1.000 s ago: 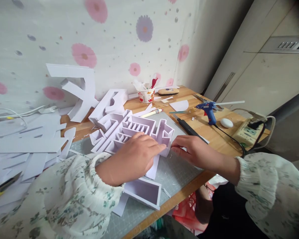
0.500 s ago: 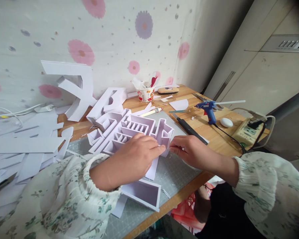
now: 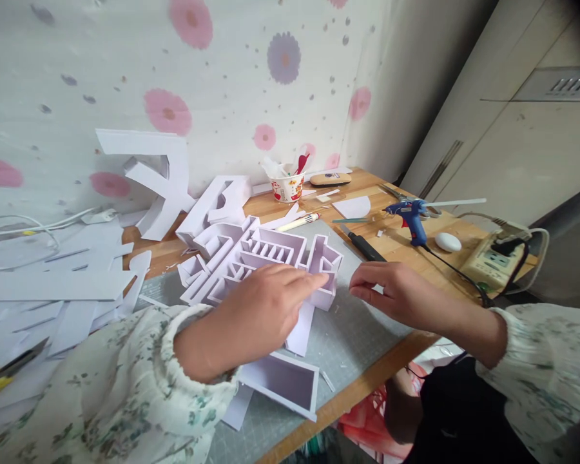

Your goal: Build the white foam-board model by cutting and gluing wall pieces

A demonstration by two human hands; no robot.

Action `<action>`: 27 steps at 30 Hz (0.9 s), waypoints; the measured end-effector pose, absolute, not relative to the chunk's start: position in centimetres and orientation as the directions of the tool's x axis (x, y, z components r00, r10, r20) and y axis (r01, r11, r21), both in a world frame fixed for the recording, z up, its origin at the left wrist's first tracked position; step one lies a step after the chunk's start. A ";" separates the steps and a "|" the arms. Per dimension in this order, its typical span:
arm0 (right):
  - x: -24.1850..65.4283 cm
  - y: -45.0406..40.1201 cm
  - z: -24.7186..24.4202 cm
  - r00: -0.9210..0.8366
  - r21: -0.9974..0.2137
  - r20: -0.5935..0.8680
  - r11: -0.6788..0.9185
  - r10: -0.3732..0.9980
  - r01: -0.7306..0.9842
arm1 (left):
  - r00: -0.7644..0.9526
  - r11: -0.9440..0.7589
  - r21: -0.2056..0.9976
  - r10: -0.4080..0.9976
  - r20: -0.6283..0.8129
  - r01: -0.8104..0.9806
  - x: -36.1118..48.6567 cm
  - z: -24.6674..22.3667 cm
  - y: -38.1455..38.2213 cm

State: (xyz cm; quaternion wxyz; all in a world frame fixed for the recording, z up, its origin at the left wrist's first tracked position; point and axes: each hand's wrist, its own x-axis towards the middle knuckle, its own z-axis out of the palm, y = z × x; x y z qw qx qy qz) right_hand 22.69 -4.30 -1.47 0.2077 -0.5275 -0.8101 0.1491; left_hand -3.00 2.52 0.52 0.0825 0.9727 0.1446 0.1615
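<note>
My left hand (image 3: 265, 306) lies palm down over a white foam-board structure (image 3: 273, 248) made of narrow walled compartments. Its foremost fingertip rests on the wall of an angular open box shape (image 3: 325, 258) at the right end, and the grip underneath is hidden. Just right of that box, apart from it, my right hand (image 3: 394, 290) hovers with thumb and fingers curled together. Nothing shows between the right fingertips. Below the left wrist sits a shallow rectangular foam-board tray (image 3: 285, 386) on the grey cutting mat (image 3: 357, 348).
A blue hot glue gun (image 3: 410, 216), a white oval object (image 3: 448, 242) and a power strip (image 3: 493, 258) stand right. A black-handled knife (image 3: 365, 245) lies behind my right hand. Foam-board offcuts (image 3: 53, 283) cover the left; a paper cup (image 3: 287, 188) stands at the back.
My right hand has drawn away from the box shape to the right. My left hand stays on the structure. The whole view has shifted slightly.
</note>
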 end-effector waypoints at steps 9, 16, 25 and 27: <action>23.5 -5.7 -1.5 -0.437 -0.409 0.138 0.453 0.889 0.792 | 0.946 -0.942 0.129 0.319 0.065 0.309 -5.1 3.3 3.8; 23.4 -6.2 -1.5 -0.506 -0.378 0.189 0.538 0.842 0.754 | 0.944 -0.939 0.111 0.330 0.029 0.325 -4.7 3.0 3.8; 20.3 -7.6 -1.6 -0.544 -0.271 -0.068 0.510 0.836 0.817 | 0.953 -0.950 0.134 0.293 0.080 0.281 -5.1 3.3 3.5; 19.6 -7.9 -1.8 -0.530 -0.195 -0.087 0.508 0.843 0.839 | 0.954 -0.954 0.114 0.289 0.083 0.279 -5.0 3.1 3.4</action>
